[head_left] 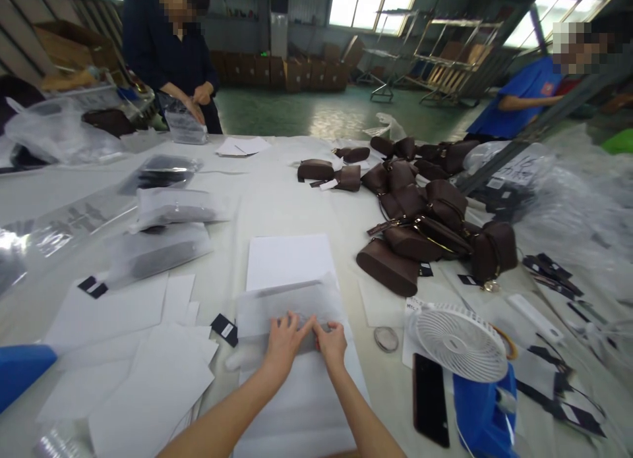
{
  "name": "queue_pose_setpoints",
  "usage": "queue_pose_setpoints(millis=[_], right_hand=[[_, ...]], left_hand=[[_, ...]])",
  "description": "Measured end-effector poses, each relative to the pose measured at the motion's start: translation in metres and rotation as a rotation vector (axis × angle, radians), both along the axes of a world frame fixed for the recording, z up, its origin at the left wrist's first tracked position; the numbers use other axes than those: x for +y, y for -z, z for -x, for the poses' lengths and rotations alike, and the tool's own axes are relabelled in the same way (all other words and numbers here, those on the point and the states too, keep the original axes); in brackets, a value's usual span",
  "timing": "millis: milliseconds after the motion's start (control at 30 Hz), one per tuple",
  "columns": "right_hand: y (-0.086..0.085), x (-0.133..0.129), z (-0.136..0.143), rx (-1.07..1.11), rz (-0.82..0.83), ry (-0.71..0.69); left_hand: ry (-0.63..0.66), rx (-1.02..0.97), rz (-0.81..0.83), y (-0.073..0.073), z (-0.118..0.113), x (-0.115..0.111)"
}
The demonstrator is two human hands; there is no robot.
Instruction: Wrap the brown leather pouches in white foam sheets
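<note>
A flat bundle wrapped in translucent white tissue paper lies in front of me on a stack of white sheets. My left hand rests on the wrap with its fingers spread, thumb toward the right. Beside it, my right hand has curled fingers pinching at the paper; the fingertips of both hands nearly meet. What is inside the wrap is hidden. A small black tag with a white label lies just left of the bundle.
Dark brown bags are heaped at right. Nearby are a white fan, a phone and a round metallic object. Wrapped packages and loose sheets lie left. A co-worker handles a clear bag opposite; another person stands right.
</note>
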State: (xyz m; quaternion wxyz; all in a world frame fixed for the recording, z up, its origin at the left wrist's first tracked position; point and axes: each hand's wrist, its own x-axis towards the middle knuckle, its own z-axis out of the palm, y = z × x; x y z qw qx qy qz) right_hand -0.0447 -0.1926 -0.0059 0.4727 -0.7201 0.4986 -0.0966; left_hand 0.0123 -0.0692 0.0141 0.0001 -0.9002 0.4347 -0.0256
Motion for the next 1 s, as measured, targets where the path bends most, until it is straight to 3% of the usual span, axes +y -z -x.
queue_pose_setpoints(millis=[133, 200, 267, 333, 467, 567, 667, 800, 1000], right_hand=[[0.010, 0.009, 0.032, 0.023, 0.197, -0.143], [0.012, 0.007, 0.066, 0.031, 0.215, -0.251], [0.008, -0.008, 0.111, 0.054, 0.232, -0.257], [-0.005, -0.037, 0.164, 0.095, 0.307, -0.081], [-0.046, -0.113, 0.269, 0.211, 0.495, 0.494], [-0.062, -0.155, 0.317, 0.237, 0.343, 0.610], [-0.056, -0.174, 0.329, 0.190, 0.204, 0.552], [-0.044, -0.179, 0.322, 0.089, 0.093, 0.495], [-0.046, -0.168, 0.335, 0.006, 0.127, 0.576]], left_hand=[[-0.052, 0.056, -0.092, -0.015, -0.011, -0.014], [-0.062, 0.058, -0.116, -0.017, -0.013, -0.011], [-0.050, 0.055, -0.136, -0.017, -0.013, -0.001], [-0.042, 0.059, -0.153, -0.013, -0.013, 0.013], [-0.040, 0.084, -0.091, 0.006, -0.020, 0.043], [-0.047, 0.093, -0.025, 0.018, -0.025, 0.061], [-0.129, 0.033, -0.090, 0.016, -0.023, 0.072], [-0.192, -0.166, -0.078, 0.008, -0.014, 0.077], [-0.141, -0.143, -0.009, 0.018, -0.014, 0.086]])
